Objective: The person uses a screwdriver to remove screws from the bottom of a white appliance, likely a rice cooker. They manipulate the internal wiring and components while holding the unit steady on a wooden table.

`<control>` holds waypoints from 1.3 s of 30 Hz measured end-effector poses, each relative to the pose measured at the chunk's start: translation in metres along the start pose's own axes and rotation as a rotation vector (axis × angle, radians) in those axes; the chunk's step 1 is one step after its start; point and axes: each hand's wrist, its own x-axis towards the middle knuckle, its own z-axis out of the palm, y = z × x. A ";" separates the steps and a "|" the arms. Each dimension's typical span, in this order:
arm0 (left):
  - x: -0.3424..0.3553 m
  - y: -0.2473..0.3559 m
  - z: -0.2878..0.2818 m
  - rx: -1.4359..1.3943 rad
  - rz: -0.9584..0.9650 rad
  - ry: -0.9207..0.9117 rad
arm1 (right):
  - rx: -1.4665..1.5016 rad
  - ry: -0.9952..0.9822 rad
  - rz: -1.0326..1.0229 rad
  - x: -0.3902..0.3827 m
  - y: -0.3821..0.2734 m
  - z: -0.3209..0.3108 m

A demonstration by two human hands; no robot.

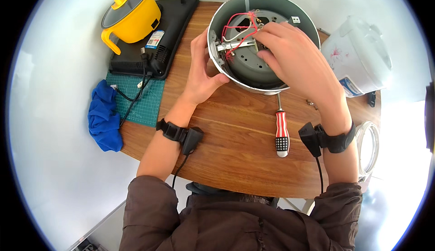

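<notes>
A round metal appliance housing (pixel 276 2), like a rice cooker body, stands with its inside facing up. Red and white wires (pixel 250 14) run within it, beside a pale metal bracket (pixel 236 45) at its left wall. My left hand (pixel 201 72) grips the housing's left rim, thumb at the near edge and fingers along the outer side. Reaching inside from the right, my right hand (pixel 292 51) has its fingers bent together near the wires and the bracket's end. What its fingertips pinch is hidden. A screwdriver (pixel 282 131) with a red-and-white striped handle lies close in front of the housing.
Small metal pieces (pixel 311 103) lie right of the screwdriver. A white rice cooker shell (pixel 358 54) stands right, above a pale ring (pixel 368 149). At left are a yellow pot (pixel 133 22) on a black panel (pixel 179 22), a green mat (pixel 152 101) and a blue cloth (pixel 104 117).
</notes>
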 end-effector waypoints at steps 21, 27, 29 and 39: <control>0.006 0.013 -0.013 0.196 0.014 -0.092 | 0.001 0.005 0.099 -0.006 -0.007 0.008; 0.008 0.017 -0.018 0.214 0.007 -0.121 | 0.020 0.021 0.073 -0.007 -0.008 0.009; 0.008 0.014 -0.019 0.198 0.030 -0.110 | 0.010 0.012 0.074 -0.007 -0.007 0.009; 0.007 0.013 -0.015 0.171 0.029 -0.084 | 0.006 0.000 0.089 -0.008 -0.008 0.006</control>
